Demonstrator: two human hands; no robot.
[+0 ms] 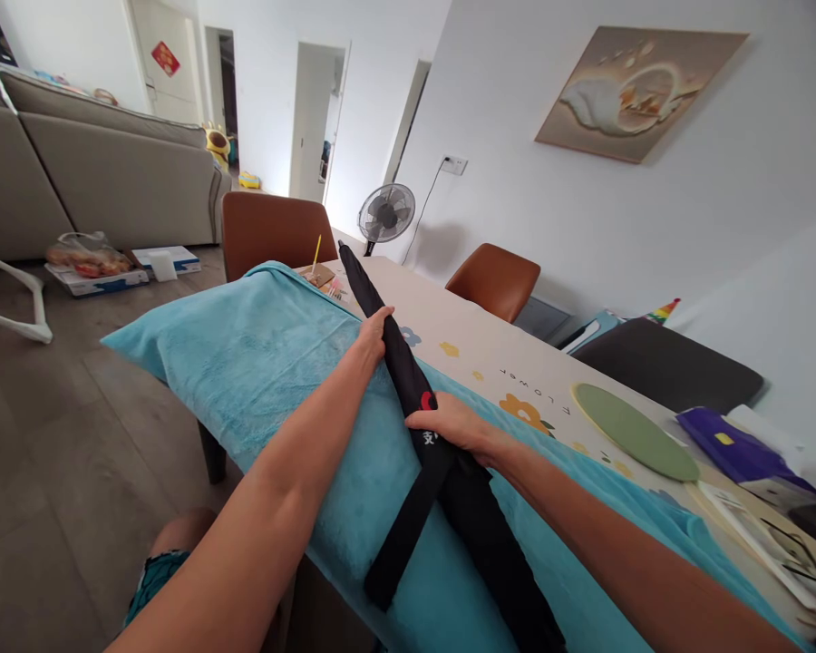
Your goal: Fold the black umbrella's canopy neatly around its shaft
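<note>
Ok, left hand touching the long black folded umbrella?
Touching. Head view shows the left hand curled over the long black folded umbrella, no gap visible.

You've got a grey fabric sofa point(109, 172) far left and a brown leather chair point(272, 236) ahead. Black pedestal fan point(386, 214) sits beyond it. Oval green placemat point(636, 431) and purple flat box point(734, 449) lie on the cream floral tablecloth point(490, 358).

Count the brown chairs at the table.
2. One brown chair stands at the table's far end, behind the blue towel; the other chair is on its wall side, near the fan. More may be hidden.
</note>
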